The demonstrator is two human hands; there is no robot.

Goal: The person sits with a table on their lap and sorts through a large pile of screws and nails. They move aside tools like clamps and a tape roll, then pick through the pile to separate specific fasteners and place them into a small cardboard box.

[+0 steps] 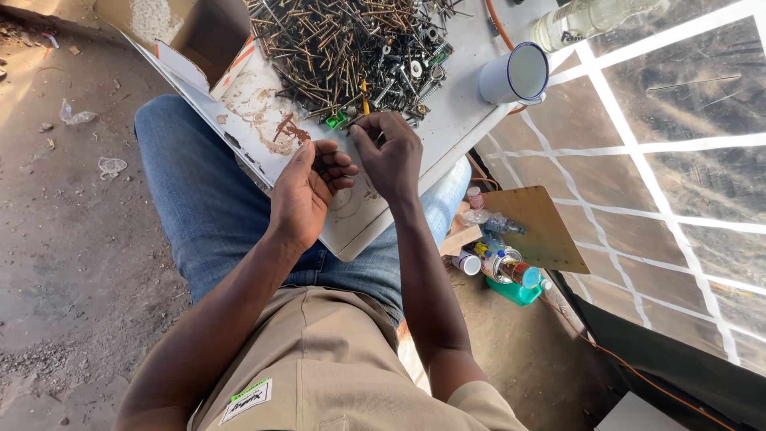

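A white panel (447,120) lies across your lap over dirt floor, heaped with rusty screws (343,48). You seem to be sorting: your right hand (391,156) pinches something small at the heap's near edge, your left hand (307,191) cups half-closed just beside it, contents hidden. Next calls for a careful drop into that palm.

metal, rust and cloth

the pile of screws and nails (351,48) is dull metal, some brown with rust. the white board (447,120) under it is smooth, with rusty stains. the mug (515,76) looks like shiny enamel. the jeans (199,191) are rough blue cloth. the wooden board (542,227) looks matt. the ground (64,263) is dusty dirt.
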